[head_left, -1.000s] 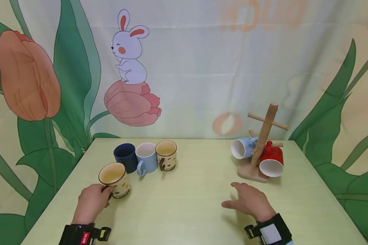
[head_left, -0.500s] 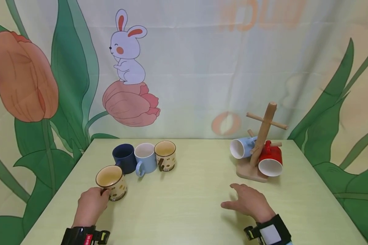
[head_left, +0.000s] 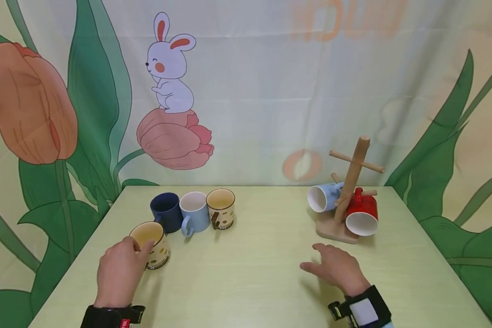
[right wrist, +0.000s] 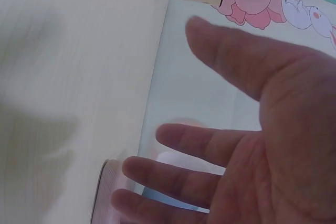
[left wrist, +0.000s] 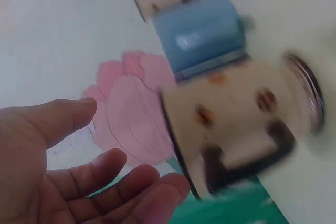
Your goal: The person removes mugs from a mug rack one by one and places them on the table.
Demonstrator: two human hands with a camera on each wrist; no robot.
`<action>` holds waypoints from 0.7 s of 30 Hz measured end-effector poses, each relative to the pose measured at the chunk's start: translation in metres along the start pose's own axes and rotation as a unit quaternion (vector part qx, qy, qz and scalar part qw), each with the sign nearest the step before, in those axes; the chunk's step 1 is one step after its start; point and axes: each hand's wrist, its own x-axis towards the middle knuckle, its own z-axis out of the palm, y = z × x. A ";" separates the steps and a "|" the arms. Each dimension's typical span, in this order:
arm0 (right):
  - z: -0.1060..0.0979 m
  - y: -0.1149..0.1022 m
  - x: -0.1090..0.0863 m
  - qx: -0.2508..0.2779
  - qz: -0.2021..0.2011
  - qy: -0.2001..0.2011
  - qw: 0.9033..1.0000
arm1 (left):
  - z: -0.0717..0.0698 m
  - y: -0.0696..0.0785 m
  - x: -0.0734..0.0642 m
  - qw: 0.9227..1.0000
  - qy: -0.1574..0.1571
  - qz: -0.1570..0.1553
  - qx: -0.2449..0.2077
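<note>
My left hand hovers behind the near cream mug, which is patterned with brown dots and stands upright on the table. In the left wrist view, the fingers of that hand are loosely bent and hold nothing. They lie apart from the mug's dark handle, and the view is blurred. My right hand, thumb and fingers spread, is held above the table in front of a wooden mug tree. In the right wrist view its palm holds nothing.
Behind the near mug stand a navy mug, a light blue mug and a second cream mug, side by side. A light blue mug and a red mug hang on the tree's lower pegs. A printed curtain backs the table.
My left hand held the cream mug's handle, drew it slightly nearer and left, then let go and lifted its fingers. The right hand has shifted slightly right.
</note>
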 end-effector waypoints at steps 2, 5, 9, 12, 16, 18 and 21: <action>-0.002 0.002 0.001 -0.001 0.004 0.012 1.000 | 0.002 0.015 0.001 1.000 -0.005 0.022 -0.010; -0.006 0.005 0.005 0.004 0.014 0.029 0.999 | 0.010 0.039 0.005 0.997 -0.035 0.060 -0.026; -0.012 0.011 0.011 0.016 0.029 0.051 0.998 | 0.030 0.071 0.010 0.991 -0.079 0.106 -0.030; -0.016 0.017 0.016 0.030 0.019 0.101 0.994 | 0.049 0.094 0.014 0.985 -0.099 0.142 -0.016; -0.021 0.022 0.020 0.026 0.012 0.126 0.992 | 0.070 0.119 0.020 0.974 -0.117 0.194 0.011; -0.025 0.024 0.022 0.014 0.029 0.105 0.994 | 0.078 0.130 0.024 0.967 -0.128 0.218 0.028; -0.031 0.026 0.026 0.000 0.056 0.091 0.994 | 0.087 0.145 0.030 0.956 -0.153 0.245 0.049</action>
